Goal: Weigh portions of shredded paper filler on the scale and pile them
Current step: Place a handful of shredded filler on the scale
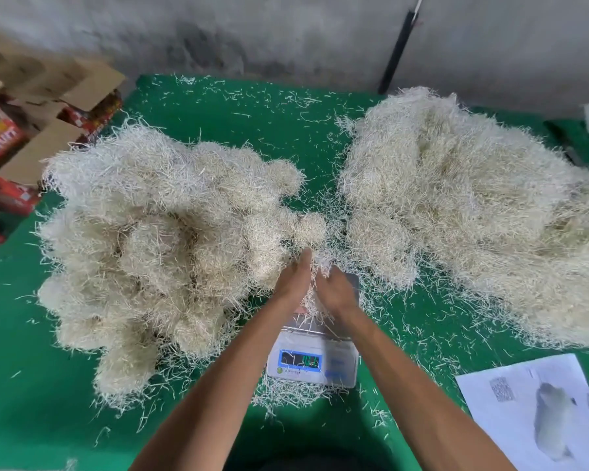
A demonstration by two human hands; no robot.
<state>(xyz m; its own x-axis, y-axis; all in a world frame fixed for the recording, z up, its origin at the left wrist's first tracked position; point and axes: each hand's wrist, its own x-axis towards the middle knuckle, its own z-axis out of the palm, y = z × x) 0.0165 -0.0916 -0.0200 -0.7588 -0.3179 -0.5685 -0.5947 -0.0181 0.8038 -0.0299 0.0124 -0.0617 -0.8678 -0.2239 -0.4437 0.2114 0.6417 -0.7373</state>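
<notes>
Fingers of both hands are curled in around one small tuft of shredded paper (315,266) held above the scale's platform: the left hand (293,282) closes on it from the left with its fingertips pointing away from the camera, and the right hand (335,287) cups it from the right, so the strands hang down between the two palms. How tightly each finger presses is hidden by the paper itself.

Counted from the single head view: two hands, one scale (313,360), two big heaps of filler, one printed sheet, and several cardboard boxes whose exact number I cannot tell.

The scale sits on the green table cover (31,385) just beneath the hands, its lit display facing the camera; the digits are too blurred to read. Forearms and hanging strands cover most of its steel platform.

The left heap (157,246) is made of many rounded clumps packed together, touching the scale's left side. The right heap (473,212) is one loose mound, well apart from the left one except for a thin scatter of strands between them.

Loose shreds litter the cover all round. The printed sheet (538,409) lies at the near right corner, and the cardboard boxes (31,137) with red packets stand beyond the table's left edge, against a grey wall (286,32)
</notes>
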